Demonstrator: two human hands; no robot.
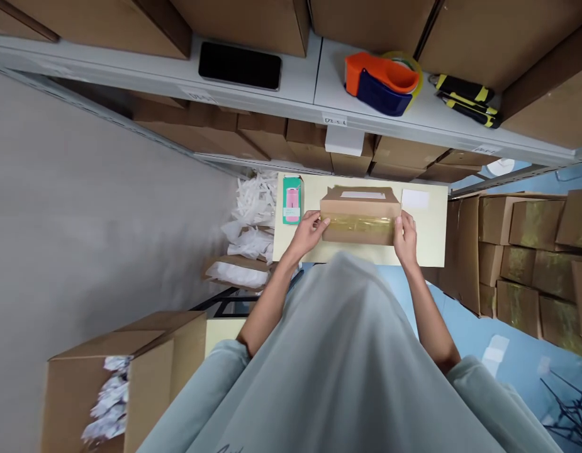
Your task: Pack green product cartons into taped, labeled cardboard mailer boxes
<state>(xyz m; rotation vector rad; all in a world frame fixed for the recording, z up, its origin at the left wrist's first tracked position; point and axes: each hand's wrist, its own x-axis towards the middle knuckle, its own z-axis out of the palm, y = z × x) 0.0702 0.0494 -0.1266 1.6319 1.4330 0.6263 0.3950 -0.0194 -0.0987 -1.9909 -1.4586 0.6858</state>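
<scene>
**Op A:** Head view, centre of the frame: I have the taped carton [360, 214] lying on the pale yellow tabletop [432, 242]. Going left to right, what do you read?

**Op B:** Far left of the tabletop there's a green packet with a pink item [292, 199], just beside the carton but apart from it. Then my left hand [311, 231], fingers curled against the carton's left end. Then the carton itself, its long axis running left to right across the frame, a strip of clear tape along the near upper edge.

**Op A:** And the other side?

**Op B:** My right hand [406, 236] is pressed on the right end, thumb up on the tape. So the carton sits squarely between the two palms, each hand about equally near its own end. Both are closed against it, more a squeeze from the ends than a wrap-around hold.

**Op A:** Anything behind?

**Op B:** A white slip [415, 199] at the carton's right rear corner. Higher in the frame, on the shelf [314, 82], an orange and blue tape dispenser [380, 80], well apart from either hand.
</scene>
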